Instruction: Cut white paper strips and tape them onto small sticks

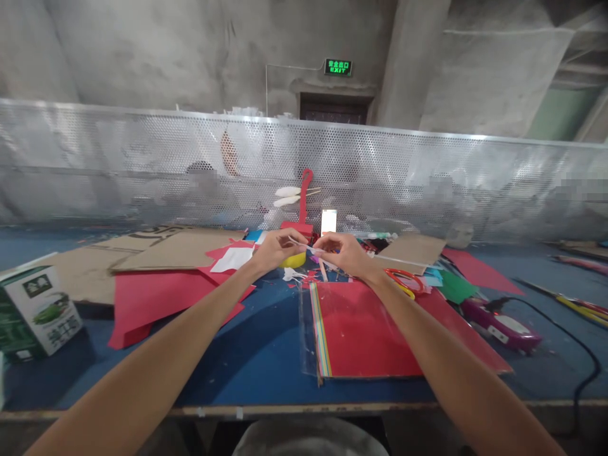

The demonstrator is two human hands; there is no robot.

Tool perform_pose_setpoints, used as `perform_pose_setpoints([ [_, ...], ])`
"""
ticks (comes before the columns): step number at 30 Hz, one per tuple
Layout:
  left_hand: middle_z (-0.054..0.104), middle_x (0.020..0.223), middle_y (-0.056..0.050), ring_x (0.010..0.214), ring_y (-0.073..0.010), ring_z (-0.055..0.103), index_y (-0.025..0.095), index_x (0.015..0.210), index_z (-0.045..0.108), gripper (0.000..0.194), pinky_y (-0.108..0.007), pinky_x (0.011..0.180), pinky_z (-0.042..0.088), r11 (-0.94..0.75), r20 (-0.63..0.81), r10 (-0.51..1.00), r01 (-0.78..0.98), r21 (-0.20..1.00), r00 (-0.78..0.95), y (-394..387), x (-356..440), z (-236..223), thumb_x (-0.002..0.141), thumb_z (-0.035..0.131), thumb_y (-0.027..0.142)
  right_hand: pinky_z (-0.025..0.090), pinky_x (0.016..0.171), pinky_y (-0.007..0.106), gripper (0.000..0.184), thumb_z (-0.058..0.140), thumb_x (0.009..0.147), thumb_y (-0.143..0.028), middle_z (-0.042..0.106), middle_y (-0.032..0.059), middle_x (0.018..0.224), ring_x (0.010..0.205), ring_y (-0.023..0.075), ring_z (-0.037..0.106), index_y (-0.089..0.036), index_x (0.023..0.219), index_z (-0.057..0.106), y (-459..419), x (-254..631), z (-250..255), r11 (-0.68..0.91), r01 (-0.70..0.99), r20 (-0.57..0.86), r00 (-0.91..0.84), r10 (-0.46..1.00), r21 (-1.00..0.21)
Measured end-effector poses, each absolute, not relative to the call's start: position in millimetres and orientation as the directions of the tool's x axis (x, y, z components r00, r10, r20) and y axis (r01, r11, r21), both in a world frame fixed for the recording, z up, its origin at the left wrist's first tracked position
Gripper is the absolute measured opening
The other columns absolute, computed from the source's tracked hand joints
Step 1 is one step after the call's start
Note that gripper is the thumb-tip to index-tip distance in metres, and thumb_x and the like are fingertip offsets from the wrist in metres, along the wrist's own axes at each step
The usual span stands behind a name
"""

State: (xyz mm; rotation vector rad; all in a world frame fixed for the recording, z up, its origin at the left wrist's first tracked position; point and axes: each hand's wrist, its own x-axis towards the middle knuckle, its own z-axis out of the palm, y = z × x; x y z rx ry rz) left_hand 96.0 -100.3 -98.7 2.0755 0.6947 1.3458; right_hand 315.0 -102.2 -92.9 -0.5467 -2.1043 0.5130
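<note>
Both my arms reach out over a blue table. My left hand and my right hand meet near the table's far middle, fingers pinched together on a thin white stick held between them. Just behind the stick sits a yellow roll and a red upright stand carrying white paper leaves. Under my right forearm lies a pack of coloured paper in a clear sleeve, red sheet on top.
Red paper sheets and cardboard pieces lie at left, a green-and-white box at the far left. Red-handled scissors, green paper and a purple glue gun with a black cord lie at right. A perforated metal screen closes the back.
</note>
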Motion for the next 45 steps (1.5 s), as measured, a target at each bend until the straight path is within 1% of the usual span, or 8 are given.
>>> perform_pose_setpoints([
  [6, 0.070, 0.089, -0.007, 0.078, -0.0145, 0.064, 0.015, 0.088, 0.069, 0.023, -0.027, 0.071, 0.051, -0.722, 0.646, 0.679, 0.154, 0.675, 0.349, -106, 97, -94, 0.076, 0.070, 0.035, 0.044, 0.061, 0.026, 0.030, 0.064, 0.081, -0.046, 0.063, 0.0030, 0.076, 0.065, 0.0129, 0.054, -0.016, 0.088, 0.066, -103, 316, -91, 0.800, 0.198, 0.626, -0.528, 0.573, -0.566],
  [10, 0.071, 0.094, -0.008, 0.082, -0.0166, 0.065, 0.015, 0.096, 0.070, 0.031, -0.027, 0.072, 0.051, -0.704, 0.599, 0.704, 0.259, 0.661, 0.381, -116, 102, -89, 0.078, 0.068, 0.039, 0.043, 0.062, 0.026, 0.032, 0.060, 0.083, -0.048, 0.064, 0.0038, 0.076, 0.066, 0.0135, 0.054, -0.017, 0.085, 0.067, -108, 315, -89, 0.800, 0.266, 0.620, -0.519, 0.589, -0.538],
  [14, 0.073, 0.091, -0.006, 0.084, -0.0169, 0.065, 0.018, 0.093, 0.073, 0.027, -0.028, 0.075, 0.050, -0.727, 0.595, 0.684, 0.329, 0.602, 0.422, -119, 107, -88, 0.080, 0.065, 0.040, 0.043, 0.063, 0.027, 0.035, 0.060, 0.083, -0.050, 0.066, 0.0052, 0.077, 0.068, 0.0147, 0.056, -0.016, 0.084, 0.069, -108, 314, -90, 0.802, 0.315, 0.614, -0.520, 0.593, -0.507],
  [17, 0.074, 0.084, -0.005, 0.079, -0.0161, 0.065, 0.018, 0.086, 0.074, 0.023, -0.028, 0.072, 0.049, -0.737, 0.623, 0.676, 0.343, 0.582, 0.395, -116, 108, -90, 0.082, 0.064, 0.038, 0.042, 0.061, 0.027, 0.035, 0.062, 0.081, -0.050, 0.066, 0.0050, 0.076, 0.066, 0.0144, 0.055, -0.016, 0.082, 0.069, -107, 315, -91, 0.807, 0.326, 0.629, -0.508, 0.588, -0.492],
  [26, 0.074, 0.084, -0.005, 0.079, -0.0159, 0.065, 0.019, 0.084, 0.076, 0.018, -0.028, 0.073, 0.049, -0.742, 0.637, 0.670, 0.346, 0.574, 0.380, -117, 107, -89, 0.079, 0.068, 0.034, 0.038, 0.062, 0.027, 0.029, 0.062, 0.084, -0.045, 0.064, 0.0040, 0.074, 0.066, 0.0139, 0.052, -0.017, 0.080, 0.069, -114, 317, -85, 0.845, 0.357, 0.670, -0.517, 0.533, -0.398],
  [32, 0.074, 0.084, -0.005, 0.078, -0.0157, 0.064, 0.019, 0.085, 0.075, 0.017, -0.028, 0.073, 0.050, -0.733, 0.637, 0.679, 0.365, 0.574, 0.364, -117, 106, -88, 0.078, 0.069, 0.033, 0.041, 0.065, 0.027, 0.027, 0.061, 0.084, -0.044, 0.064, 0.0041, 0.077, 0.068, 0.0141, 0.053, -0.018, 0.081, 0.067, -115, 316, -85, 0.853, 0.343, 0.670, -0.528, 0.522, -0.394],
  [36, 0.073, 0.084, -0.005, 0.078, -0.0160, 0.064, 0.018, 0.085, 0.075, 0.020, -0.028, 0.072, 0.050, -0.734, 0.639, 0.679, 0.344, 0.586, 0.361, -117, 105, -88, 0.077, 0.069, 0.036, 0.043, 0.066, 0.028, 0.026, 0.060, 0.085, -0.044, 0.064, 0.0044, 0.079, 0.069, 0.0144, 0.054, -0.019, 0.082, 0.066, -116, 316, -84, 0.849, 0.341, 0.666, -0.527, 0.528, -0.404],
  [45, 0.073, 0.084, -0.006, 0.077, -0.0152, 0.064, 0.017, 0.085, 0.074, 0.021, -0.027, 0.071, 0.049, -0.747, 0.647, 0.665, 0.334, 0.575, 0.374, -116, 105, -90, 0.078, 0.069, 0.036, 0.042, 0.064, 0.027, 0.025, 0.062, 0.084, -0.043, 0.064, 0.0037, 0.077, 0.067, 0.0139, 0.055, -0.018, 0.083, 0.067, -114, 315, -86, 0.856, 0.313, 0.673, -0.529, 0.516, -0.411],
])
